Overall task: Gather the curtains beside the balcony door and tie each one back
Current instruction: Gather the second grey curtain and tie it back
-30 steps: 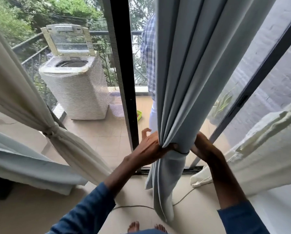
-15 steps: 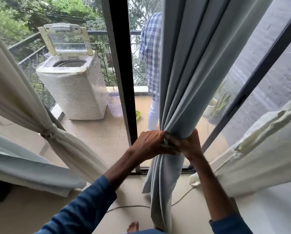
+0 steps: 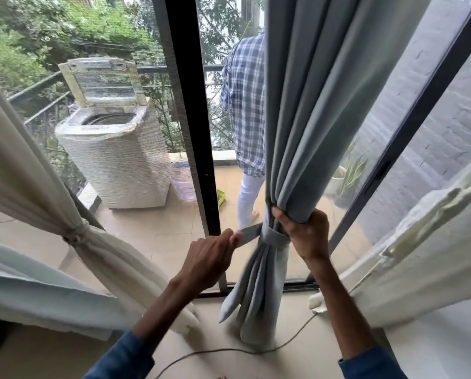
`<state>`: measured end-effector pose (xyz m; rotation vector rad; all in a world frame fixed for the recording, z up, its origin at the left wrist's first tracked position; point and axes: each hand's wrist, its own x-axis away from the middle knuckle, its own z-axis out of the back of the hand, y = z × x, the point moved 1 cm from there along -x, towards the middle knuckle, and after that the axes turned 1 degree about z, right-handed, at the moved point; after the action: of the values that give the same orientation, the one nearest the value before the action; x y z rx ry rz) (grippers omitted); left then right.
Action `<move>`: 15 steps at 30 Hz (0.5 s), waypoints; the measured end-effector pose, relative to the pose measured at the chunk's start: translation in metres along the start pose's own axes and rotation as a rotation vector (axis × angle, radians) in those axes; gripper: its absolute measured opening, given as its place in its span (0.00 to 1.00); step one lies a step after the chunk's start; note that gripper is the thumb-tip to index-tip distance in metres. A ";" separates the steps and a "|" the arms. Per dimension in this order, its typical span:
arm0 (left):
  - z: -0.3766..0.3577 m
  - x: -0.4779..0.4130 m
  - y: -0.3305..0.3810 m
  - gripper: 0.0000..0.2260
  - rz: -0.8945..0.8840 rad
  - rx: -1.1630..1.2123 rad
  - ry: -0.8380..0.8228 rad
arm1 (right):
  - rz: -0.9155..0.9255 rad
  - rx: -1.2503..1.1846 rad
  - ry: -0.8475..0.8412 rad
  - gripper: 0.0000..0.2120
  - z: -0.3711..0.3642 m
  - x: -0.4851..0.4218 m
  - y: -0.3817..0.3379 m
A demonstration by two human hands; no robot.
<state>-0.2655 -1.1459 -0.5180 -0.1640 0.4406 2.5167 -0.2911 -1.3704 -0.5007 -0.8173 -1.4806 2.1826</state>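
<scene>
Centre frame, grey curtain point(image 3: 311, 105) gathered, right hand point(image 3: 305, 233) gripping the bunch, left hand point(image 3: 209, 258) pinching the tie band point(image 3: 272, 237) end (knot looks unfinished); left cream curtain point(image 3: 75, 233) already tied, right cream curtain point(image 3: 420, 242) seemingly untied.

Home: curtains point(image 3: 311, 105), balcony washing machine point(image 3: 114, 165)
</scene>
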 end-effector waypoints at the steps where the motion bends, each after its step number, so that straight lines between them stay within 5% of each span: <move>1: 0.000 0.003 0.004 0.19 0.021 0.031 0.036 | 0.002 0.007 -0.012 0.21 -0.002 0.001 -0.002; 7: -0.005 0.011 0.040 0.09 -0.046 0.304 0.143 | -0.070 -0.090 -0.260 0.13 -0.001 -0.002 0.000; 12: -0.009 0.000 0.057 0.08 -0.130 0.504 -0.026 | -0.100 -0.224 -0.446 0.06 0.000 0.012 0.004; 15: -0.007 -0.007 0.061 0.10 -0.162 0.558 -0.045 | -0.125 -0.232 -0.505 0.10 0.003 0.022 0.009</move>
<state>-0.2936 -1.2001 -0.5063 0.0711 1.0404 2.1432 -0.3098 -1.3625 -0.5140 -0.2254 -1.9902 2.2496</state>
